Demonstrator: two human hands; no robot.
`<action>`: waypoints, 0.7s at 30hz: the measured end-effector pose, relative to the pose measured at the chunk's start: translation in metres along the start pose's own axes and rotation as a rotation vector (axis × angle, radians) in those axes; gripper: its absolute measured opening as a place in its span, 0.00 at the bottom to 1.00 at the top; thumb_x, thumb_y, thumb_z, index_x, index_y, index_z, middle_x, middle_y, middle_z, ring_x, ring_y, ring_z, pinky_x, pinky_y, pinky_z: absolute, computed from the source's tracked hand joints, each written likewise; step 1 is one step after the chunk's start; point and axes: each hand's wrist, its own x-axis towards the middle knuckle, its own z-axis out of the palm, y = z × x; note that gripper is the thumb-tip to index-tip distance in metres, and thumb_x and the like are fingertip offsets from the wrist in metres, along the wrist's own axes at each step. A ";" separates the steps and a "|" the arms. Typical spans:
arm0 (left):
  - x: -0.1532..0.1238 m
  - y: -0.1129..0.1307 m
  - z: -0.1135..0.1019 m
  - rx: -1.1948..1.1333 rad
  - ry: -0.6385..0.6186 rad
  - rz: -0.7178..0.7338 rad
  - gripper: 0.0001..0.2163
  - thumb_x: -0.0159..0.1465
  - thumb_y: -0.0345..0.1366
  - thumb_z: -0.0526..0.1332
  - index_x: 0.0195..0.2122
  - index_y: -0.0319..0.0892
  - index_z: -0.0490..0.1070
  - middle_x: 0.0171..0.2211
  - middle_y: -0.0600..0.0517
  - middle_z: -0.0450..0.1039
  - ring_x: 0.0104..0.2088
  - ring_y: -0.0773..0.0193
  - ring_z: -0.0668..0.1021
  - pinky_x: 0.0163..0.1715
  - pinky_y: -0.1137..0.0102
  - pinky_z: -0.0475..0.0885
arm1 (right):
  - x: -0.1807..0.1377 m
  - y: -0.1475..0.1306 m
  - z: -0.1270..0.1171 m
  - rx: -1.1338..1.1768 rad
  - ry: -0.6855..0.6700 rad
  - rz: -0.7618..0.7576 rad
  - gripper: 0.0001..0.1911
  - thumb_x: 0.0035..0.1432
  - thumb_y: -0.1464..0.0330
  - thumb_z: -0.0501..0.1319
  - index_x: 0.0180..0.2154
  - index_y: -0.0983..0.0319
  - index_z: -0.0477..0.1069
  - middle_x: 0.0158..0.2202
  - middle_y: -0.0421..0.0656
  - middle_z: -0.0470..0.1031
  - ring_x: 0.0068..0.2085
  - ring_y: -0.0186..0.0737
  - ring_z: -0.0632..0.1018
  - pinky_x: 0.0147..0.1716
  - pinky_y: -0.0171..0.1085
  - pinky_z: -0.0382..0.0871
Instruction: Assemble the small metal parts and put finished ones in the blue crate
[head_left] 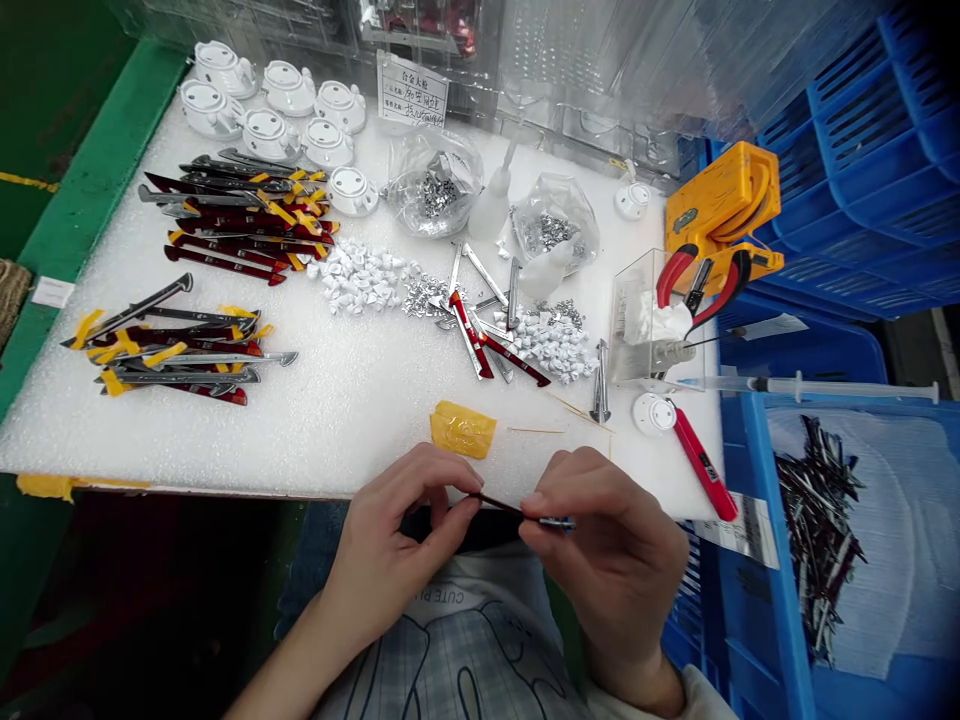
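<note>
Dark brown, a slim strip (501, 503) spans from your left hand (405, 525) to your right hand (607, 545), both pinching it.

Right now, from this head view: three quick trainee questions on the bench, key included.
1. What do the left hand and right hand both hold?
2. Which lies nearest the red knife?
A. the paper card
B. a round white piece
C. the orange dispenser
3. True or false: in the picture, the yellow sheet lies right of the red knife.

Key:
1. A thin dark strip.
2. B.
3. False; the yellow sheet is left of it.
</note>
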 end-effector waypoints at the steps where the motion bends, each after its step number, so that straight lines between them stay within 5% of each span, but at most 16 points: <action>1: 0.000 0.000 0.000 0.002 -0.002 -0.004 0.07 0.70 0.27 0.70 0.39 0.48 0.84 0.37 0.52 0.88 0.28 0.64 0.82 0.29 0.73 0.80 | 0.000 0.000 0.000 -0.005 0.002 -0.002 0.03 0.76 0.71 0.71 0.46 0.56 0.82 0.33 0.38 0.83 0.30 0.36 0.78 0.29 0.36 0.75; 17: 0.003 0.004 0.000 0.089 0.000 0.063 0.10 0.69 0.24 0.69 0.40 0.49 0.83 0.37 0.55 0.87 0.25 0.66 0.82 0.28 0.75 0.78 | -0.004 0.003 -0.006 0.038 0.039 -0.048 0.05 0.80 0.69 0.67 0.51 0.56 0.83 0.36 0.41 0.85 0.32 0.39 0.81 0.31 0.39 0.78; 21: 0.005 -0.003 -0.001 0.175 0.018 0.119 0.08 0.70 0.29 0.71 0.44 0.52 0.85 0.36 0.57 0.86 0.22 0.66 0.79 0.25 0.74 0.77 | -0.001 -0.005 -0.017 0.011 0.238 -0.048 0.07 0.79 0.63 0.69 0.44 0.56 0.80 0.29 0.38 0.78 0.27 0.36 0.75 0.25 0.36 0.70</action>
